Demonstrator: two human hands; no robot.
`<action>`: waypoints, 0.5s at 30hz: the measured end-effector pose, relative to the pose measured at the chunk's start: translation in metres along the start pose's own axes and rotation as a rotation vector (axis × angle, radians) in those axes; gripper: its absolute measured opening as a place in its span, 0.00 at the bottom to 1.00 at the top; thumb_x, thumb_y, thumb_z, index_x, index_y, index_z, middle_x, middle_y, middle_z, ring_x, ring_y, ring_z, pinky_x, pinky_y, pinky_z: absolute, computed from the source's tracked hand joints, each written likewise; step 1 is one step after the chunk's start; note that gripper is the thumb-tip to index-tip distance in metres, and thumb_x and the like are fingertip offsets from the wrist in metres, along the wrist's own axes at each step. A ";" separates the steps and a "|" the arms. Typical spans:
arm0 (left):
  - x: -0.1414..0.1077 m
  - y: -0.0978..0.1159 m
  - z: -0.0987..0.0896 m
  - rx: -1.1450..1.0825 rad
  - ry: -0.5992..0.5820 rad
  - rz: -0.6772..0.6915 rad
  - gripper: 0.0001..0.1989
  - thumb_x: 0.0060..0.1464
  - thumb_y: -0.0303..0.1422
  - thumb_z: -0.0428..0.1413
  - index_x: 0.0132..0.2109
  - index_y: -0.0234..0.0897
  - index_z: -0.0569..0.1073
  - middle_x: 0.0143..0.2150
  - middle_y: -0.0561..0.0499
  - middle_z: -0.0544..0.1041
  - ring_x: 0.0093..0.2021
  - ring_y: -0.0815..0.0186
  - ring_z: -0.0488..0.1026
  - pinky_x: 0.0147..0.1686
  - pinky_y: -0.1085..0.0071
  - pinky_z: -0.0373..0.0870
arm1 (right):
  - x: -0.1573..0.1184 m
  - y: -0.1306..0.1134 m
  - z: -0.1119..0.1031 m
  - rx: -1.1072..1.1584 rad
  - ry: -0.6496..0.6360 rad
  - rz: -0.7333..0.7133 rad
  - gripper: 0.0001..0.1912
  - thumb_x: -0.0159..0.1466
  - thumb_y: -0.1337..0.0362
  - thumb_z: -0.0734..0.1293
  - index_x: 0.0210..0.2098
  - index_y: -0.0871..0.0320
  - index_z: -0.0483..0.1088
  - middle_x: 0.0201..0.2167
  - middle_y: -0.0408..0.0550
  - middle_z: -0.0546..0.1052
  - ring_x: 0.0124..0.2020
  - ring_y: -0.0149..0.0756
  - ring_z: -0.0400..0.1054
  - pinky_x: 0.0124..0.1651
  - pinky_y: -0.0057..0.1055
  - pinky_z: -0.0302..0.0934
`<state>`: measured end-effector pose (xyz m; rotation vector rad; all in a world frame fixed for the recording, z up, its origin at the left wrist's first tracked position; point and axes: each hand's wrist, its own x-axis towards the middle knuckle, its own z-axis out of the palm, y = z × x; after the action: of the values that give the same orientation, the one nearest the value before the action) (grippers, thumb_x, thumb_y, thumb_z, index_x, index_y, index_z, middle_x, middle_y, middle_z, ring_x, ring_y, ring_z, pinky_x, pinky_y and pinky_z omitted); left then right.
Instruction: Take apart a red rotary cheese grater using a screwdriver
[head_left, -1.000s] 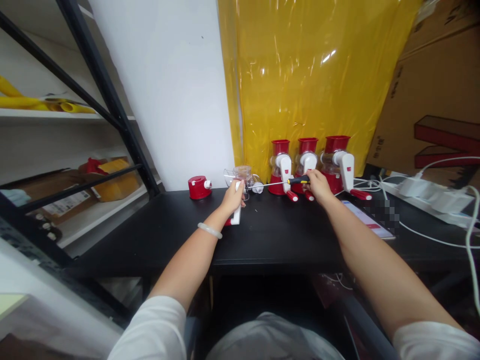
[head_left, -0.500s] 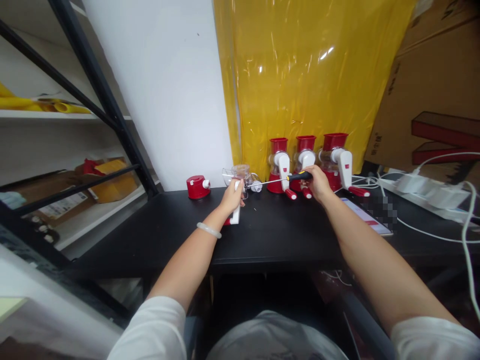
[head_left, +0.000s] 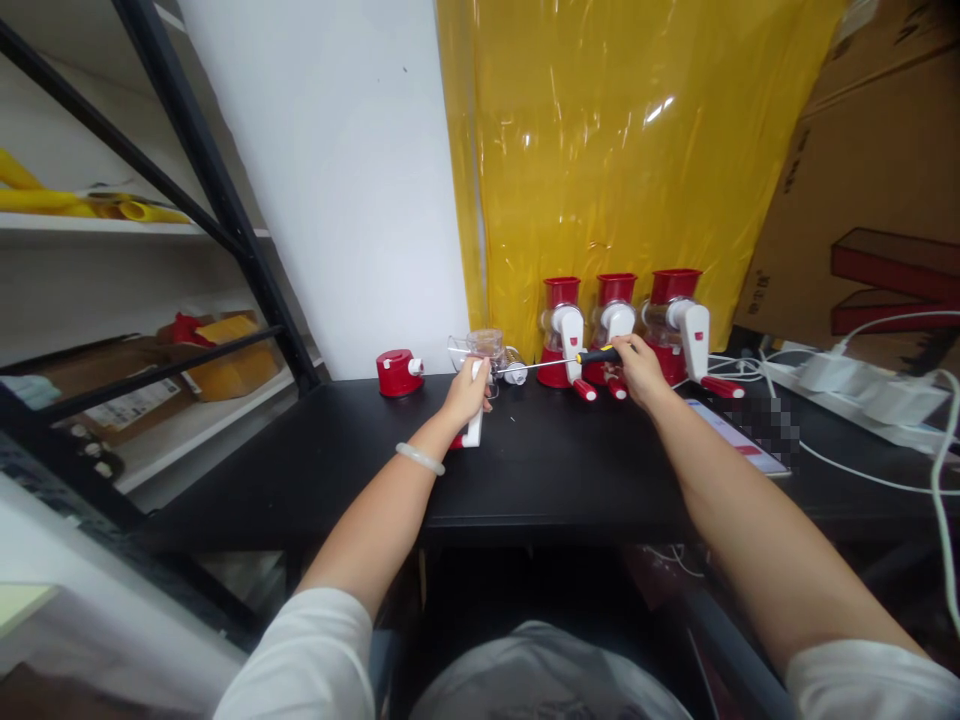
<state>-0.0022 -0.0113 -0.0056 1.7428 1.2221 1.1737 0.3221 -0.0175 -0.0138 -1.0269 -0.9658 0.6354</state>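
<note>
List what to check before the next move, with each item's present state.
1. Screwdriver handle gripped by the right hand: ok.
2. White crank handle held by the left hand: ok.
3. Screwdriver tip seated: cannot tell, hidden at the left hand.
4. Red base joined to the clear grater body: not ok, it stands apart.
5. Three assembled rotary graters upright: ok.

A: What sort of place?
B: Looks like a workshop or storeroom.
A: Judging by what?
B: By a screwdriver (head_left: 600,354), matching grinders (head_left: 568,325) on a tabletop (head_left: 555,465), boxes (head_left: 232,370) on shelves (head_left: 67,226), a big carton (head_left: 885,180).
</note>
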 end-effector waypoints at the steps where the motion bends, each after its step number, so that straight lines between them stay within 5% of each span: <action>1: 0.000 0.000 0.000 0.000 0.003 0.004 0.17 0.74 0.50 0.48 0.55 0.42 0.68 0.25 0.60 0.69 0.17 0.70 0.70 0.21 0.75 0.70 | 0.000 0.000 0.000 0.007 -0.006 0.000 0.24 0.51 0.43 0.75 0.33 0.51 0.64 0.25 0.40 0.71 0.22 0.31 0.66 0.21 0.27 0.61; 8: 0.000 0.002 0.000 -0.018 0.023 0.017 0.16 0.74 0.49 0.48 0.53 0.42 0.67 0.25 0.60 0.70 0.17 0.70 0.70 0.21 0.75 0.70 | -0.002 -0.003 0.000 0.050 -0.013 0.014 0.19 0.50 0.50 0.74 0.31 0.52 0.66 0.28 0.40 0.73 0.25 0.31 0.69 0.24 0.27 0.65; 15: 0.000 0.001 -0.001 -0.021 0.031 0.003 0.18 0.73 0.51 0.49 0.54 0.42 0.68 0.25 0.60 0.70 0.17 0.70 0.70 0.22 0.75 0.70 | -0.003 -0.002 -0.003 -0.071 -0.029 -0.053 0.27 0.60 0.33 0.67 0.31 0.51 0.66 0.21 0.43 0.70 0.23 0.39 0.69 0.25 0.34 0.66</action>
<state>-0.0026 -0.0113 -0.0042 1.7171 1.2215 1.2147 0.3233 -0.0216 -0.0134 -1.0542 -1.0442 0.5772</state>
